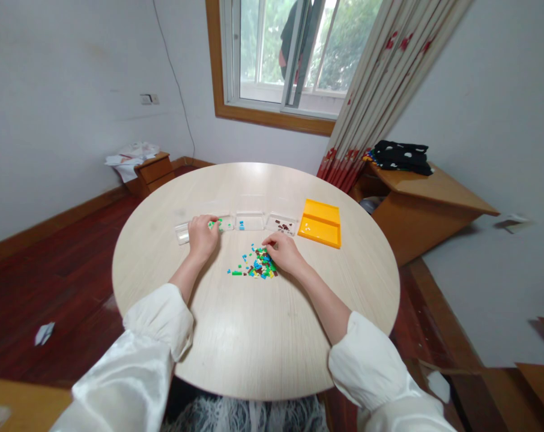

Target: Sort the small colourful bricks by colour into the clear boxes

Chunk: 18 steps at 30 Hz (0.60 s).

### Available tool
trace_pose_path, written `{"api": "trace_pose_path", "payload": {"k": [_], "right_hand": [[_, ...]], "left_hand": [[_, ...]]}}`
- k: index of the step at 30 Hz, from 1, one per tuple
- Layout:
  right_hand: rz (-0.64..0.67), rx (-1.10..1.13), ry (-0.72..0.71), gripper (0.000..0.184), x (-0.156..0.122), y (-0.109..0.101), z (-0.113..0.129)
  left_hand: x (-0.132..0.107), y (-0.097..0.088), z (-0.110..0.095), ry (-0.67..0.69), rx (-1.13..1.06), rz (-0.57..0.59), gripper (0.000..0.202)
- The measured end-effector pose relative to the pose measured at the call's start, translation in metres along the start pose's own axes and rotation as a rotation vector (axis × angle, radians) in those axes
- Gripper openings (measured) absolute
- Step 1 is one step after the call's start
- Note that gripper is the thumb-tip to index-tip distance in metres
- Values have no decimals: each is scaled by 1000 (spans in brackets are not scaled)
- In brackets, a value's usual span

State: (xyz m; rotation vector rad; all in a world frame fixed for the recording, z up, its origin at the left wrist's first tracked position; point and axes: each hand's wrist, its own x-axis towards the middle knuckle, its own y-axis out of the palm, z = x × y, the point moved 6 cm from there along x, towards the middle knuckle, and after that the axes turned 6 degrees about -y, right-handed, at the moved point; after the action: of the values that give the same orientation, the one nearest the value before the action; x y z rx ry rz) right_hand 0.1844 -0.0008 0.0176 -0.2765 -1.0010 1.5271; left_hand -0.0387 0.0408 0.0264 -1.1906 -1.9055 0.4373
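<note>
A pile of small coloured bricks [254, 267], green, blue, yellow and brown, lies mid-table. My right hand [284, 252] rests on the pile's right edge, fingers curled and pinched at its top. My left hand [202, 236] is closed over a clear box holding green pieces [222, 224]; whether it holds a piece is hidden. Along the same row stand a clear box with blue pieces [249, 222], a clear box with brown pieces [281, 224] and a further clear box [182, 233] at the far left. A yellow tray [321, 223] with a few tiny pieces ends the row on the right.
The round, light wooden table [254, 336] fills the middle. A low wooden desk [420, 198] with dark folded cloth stands right, near a curtain [380, 90]. A small cabinet [152, 171] sits by the left wall. Paper scraps lie on the red floor.
</note>
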Motion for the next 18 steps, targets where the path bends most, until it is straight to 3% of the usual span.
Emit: {"api": "trace_pose_path", "payload": {"k": [9, 18], "right_hand": [[143, -21, -79, 22, -4, 12, 14], [164, -47, -99, 24, -5, 13, 12]], "left_hand": [[4, 0, 13, -72, 156, -7, 16], [6, 4, 15, -86, 200, 38, 22]]}}
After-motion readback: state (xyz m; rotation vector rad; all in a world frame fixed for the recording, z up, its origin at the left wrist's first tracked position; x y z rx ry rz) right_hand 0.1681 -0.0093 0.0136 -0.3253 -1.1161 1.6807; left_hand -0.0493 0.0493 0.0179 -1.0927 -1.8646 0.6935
